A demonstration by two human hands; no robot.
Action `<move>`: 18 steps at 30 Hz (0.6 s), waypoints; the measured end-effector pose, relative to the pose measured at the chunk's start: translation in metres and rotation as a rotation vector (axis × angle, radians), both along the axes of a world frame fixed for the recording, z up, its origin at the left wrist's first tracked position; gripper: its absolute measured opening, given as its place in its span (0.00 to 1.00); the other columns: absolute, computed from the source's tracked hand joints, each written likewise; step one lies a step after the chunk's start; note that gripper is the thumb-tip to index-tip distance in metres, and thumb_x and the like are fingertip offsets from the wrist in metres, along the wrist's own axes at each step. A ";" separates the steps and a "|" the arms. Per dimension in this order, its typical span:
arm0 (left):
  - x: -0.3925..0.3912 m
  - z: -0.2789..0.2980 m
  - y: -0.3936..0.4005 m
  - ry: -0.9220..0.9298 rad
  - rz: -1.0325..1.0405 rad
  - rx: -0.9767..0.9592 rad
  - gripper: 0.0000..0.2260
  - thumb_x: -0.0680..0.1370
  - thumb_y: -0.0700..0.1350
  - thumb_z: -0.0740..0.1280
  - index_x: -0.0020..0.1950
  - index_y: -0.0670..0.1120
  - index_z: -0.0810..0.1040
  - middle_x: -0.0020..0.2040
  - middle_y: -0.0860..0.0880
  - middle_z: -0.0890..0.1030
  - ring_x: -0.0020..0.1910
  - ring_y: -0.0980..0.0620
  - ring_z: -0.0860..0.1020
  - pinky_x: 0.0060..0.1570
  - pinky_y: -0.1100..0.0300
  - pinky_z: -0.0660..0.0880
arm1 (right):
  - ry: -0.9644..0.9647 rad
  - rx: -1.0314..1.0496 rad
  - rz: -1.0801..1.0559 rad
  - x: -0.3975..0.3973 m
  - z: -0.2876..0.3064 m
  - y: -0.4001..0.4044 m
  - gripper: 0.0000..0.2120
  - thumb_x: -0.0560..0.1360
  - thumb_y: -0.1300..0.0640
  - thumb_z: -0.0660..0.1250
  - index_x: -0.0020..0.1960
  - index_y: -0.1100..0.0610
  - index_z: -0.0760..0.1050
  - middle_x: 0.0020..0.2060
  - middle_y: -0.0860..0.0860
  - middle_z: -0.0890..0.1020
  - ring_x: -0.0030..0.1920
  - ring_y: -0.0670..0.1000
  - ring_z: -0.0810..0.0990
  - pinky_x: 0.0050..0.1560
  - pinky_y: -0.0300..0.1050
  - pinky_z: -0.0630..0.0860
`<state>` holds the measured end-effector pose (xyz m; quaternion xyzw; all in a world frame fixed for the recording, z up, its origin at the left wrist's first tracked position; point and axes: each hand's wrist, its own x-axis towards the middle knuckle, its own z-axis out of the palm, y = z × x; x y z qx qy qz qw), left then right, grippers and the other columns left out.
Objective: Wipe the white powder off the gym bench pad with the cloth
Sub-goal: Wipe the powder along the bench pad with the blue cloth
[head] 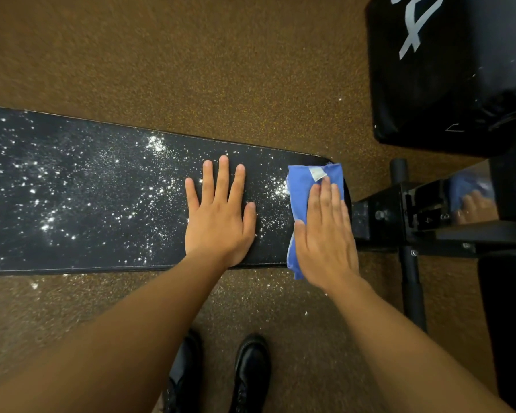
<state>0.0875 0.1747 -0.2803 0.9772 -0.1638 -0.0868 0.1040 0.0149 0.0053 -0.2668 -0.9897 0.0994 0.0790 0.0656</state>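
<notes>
A long black bench pad point(102, 239) runs across the view from the left edge to just right of centre. White powder point(72, 189) is scattered over most of it, with a denser patch point(279, 190) near the right end. A folded blue cloth point(303, 189) with a small white label lies on the pad's right end. My right hand point(325, 234) lies flat on the cloth, pressing it down. My left hand point(218, 216) rests flat on the pad with fingers spread, just left of the cloth, holding nothing.
The bench's black metal frame point(414, 222) sticks out to the right of the pad. A large black padded block point(444, 70) stands at the upper right. Some powder lies on the brown speckled floor point(221, 70). My black shoes point(251, 371) are below the pad.
</notes>
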 end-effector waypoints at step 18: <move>0.001 0.001 0.000 0.002 0.006 0.003 0.29 0.81 0.57 0.43 0.80 0.49 0.42 0.81 0.46 0.42 0.78 0.44 0.37 0.75 0.40 0.37 | 0.005 -0.010 -0.181 0.059 -0.002 -0.004 0.31 0.82 0.51 0.49 0.78 0.65 0.41 0.79 0.61 0.43 0.79 0.58 0.41 0.78 0.53 0.40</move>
